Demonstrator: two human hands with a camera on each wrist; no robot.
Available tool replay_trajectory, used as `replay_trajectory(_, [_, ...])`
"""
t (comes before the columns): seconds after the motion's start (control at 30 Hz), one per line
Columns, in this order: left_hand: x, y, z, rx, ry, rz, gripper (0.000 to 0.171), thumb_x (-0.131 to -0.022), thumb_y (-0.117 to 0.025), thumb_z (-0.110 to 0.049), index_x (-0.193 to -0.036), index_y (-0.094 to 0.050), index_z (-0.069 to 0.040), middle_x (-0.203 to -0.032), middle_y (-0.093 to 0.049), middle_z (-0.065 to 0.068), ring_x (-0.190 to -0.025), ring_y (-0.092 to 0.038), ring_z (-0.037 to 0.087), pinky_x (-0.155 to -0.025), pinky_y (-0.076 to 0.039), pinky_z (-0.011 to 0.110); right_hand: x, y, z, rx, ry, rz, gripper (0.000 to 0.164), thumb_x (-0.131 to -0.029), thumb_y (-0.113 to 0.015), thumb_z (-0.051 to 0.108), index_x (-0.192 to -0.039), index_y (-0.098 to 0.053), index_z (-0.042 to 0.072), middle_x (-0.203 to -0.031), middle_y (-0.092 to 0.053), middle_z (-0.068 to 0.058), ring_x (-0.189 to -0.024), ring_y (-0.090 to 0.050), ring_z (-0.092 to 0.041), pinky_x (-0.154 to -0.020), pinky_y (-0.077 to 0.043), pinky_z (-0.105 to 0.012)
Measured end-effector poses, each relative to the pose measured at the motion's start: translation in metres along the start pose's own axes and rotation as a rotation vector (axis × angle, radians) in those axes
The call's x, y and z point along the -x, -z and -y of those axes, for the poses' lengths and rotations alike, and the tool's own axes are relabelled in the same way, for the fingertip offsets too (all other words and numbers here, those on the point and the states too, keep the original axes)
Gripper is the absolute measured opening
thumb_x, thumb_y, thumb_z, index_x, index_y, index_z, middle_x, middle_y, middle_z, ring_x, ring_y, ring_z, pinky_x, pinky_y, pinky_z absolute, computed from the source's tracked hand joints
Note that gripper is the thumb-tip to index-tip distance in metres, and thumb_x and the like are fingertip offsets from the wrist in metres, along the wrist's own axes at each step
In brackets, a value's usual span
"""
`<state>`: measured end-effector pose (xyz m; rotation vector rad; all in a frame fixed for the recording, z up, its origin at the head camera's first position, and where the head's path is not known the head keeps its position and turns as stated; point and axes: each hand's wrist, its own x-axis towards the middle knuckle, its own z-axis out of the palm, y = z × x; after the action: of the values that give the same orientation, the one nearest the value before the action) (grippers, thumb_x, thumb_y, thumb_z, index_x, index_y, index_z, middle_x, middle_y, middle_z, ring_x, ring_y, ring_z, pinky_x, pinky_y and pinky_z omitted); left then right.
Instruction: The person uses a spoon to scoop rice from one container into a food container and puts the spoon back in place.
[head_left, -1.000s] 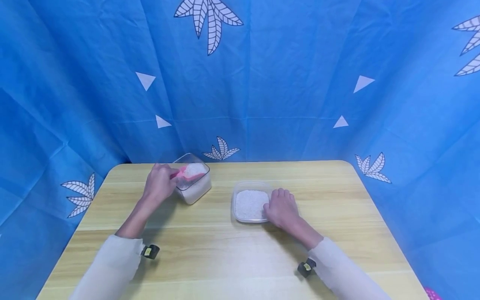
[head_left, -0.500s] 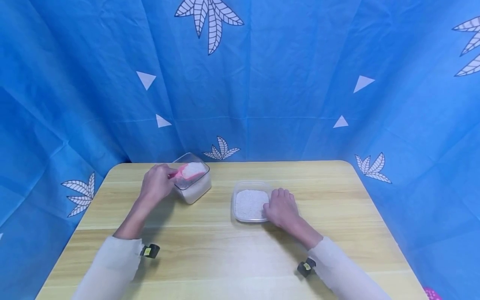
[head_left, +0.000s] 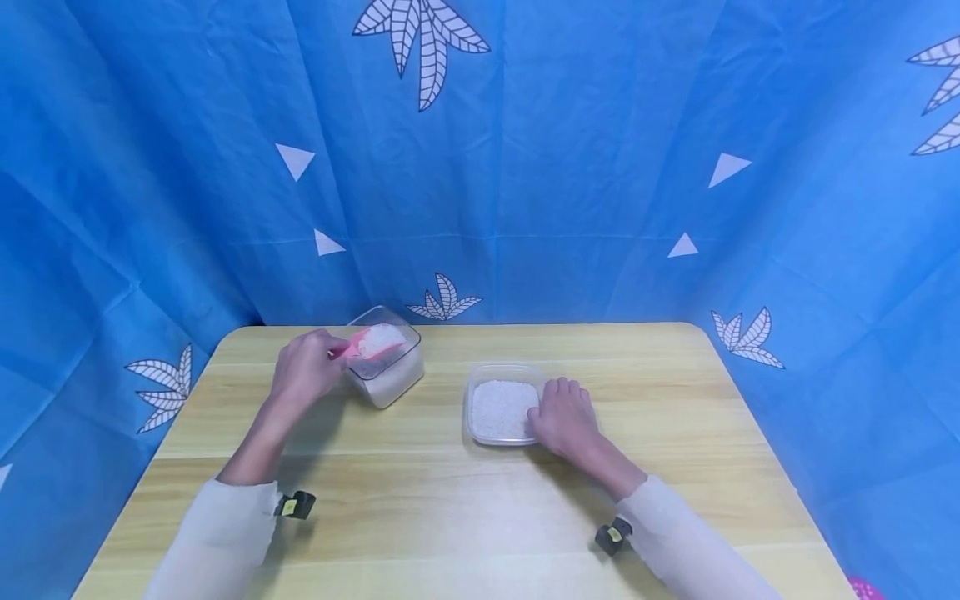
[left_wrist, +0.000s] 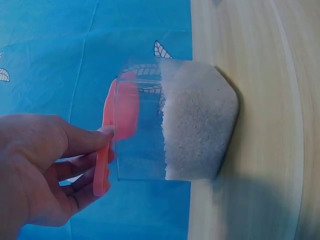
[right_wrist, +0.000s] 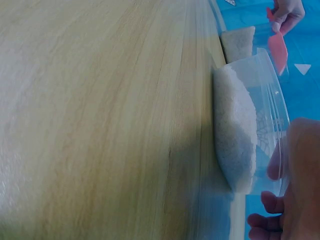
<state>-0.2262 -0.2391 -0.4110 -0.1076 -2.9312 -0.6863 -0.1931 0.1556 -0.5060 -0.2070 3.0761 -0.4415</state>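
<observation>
Hanging behind the taller tub [head_left: 395,380] and wooden table [head_left: 450,517] is blue cloth [head_left: 585,125]

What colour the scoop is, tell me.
The scoop is pink; the left wrist view shows it best.

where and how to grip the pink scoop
Pinch the pink scoop by its handle, probably from the left, as the left hand does: the handle juts that way, above the clear container's rim, while the bowl, loaded with white grains, sits at the opening.
</observation>
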Motion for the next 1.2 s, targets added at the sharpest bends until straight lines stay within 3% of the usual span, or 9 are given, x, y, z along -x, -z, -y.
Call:
replay_trajectory(0.7, [0.004,0.010,-0.015,0.030,0.028,0.018,0.035,-0.091,-0.078,-0.008,-0.123,-0.073,0.002,-0.108,-0.071,0.023,-0.092,-0.061,0.034,-0.073,-0.045,0.037,0.002,0.002,-0.001,0.001,-0.008,0.016,0.027,-0.095,-0.050,0.028,-0.096,-0.051,0.000,-0.093,-0.049,-0.014,-0.088,-0.043,-0.030,-0.085,-0.040,-0.045])
replay_trajectory(1.2, [0.008,0.017,-0.035,0.034,-0.056,0.007,0.036,-0.089,-0.081,-0.010,-0.123,-0.074,0.000,-0.103,-0.072,0.020,-0.087,-0.061,0.031,-0.069,-0.044,0.032,0.002,0.002,0.001,-0.007,-0.002,0.005,0.026,-0.095,-0.051,0.027,-0.095,-0.051,0.001,-0.093,-0.049,-0.014,-0.088,-0.043,-0.030,-0.085,-0.041,-0.045])
